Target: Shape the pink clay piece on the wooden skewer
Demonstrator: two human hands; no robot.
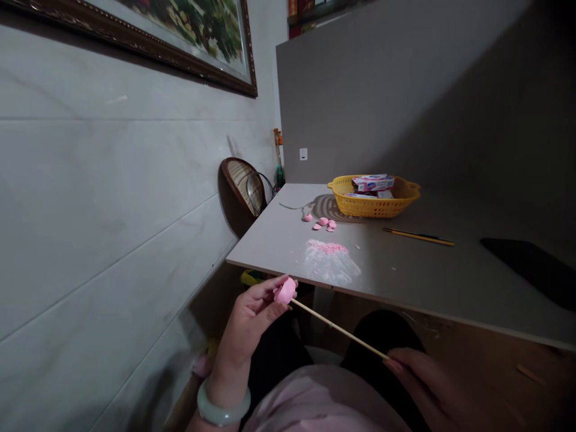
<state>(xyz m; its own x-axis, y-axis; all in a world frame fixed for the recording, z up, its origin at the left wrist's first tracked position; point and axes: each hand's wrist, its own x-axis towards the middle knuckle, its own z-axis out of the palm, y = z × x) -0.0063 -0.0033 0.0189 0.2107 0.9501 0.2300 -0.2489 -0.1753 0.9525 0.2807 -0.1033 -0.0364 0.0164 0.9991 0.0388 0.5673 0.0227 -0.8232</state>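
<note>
Over my lap, my left hand pinches a soft-looking pink lump between thumb and fingers; a pale bangle circles that wrist. One end of a thin wooden stick meets the lump; whether it goes inside is hidden. At the stick's other end, my right hand grips it with closed thumb and fingers, dim in shadow. Several pink pieces lie on the grey table. Nearer the front edge, pink crumbs border a smear of white powder.
A yellow basket with small boxes stands at the back. Pencil-like sticks and a dark flat object lie to the right. A tiled wall runs along the left; a round woven item leans against it.
</note>
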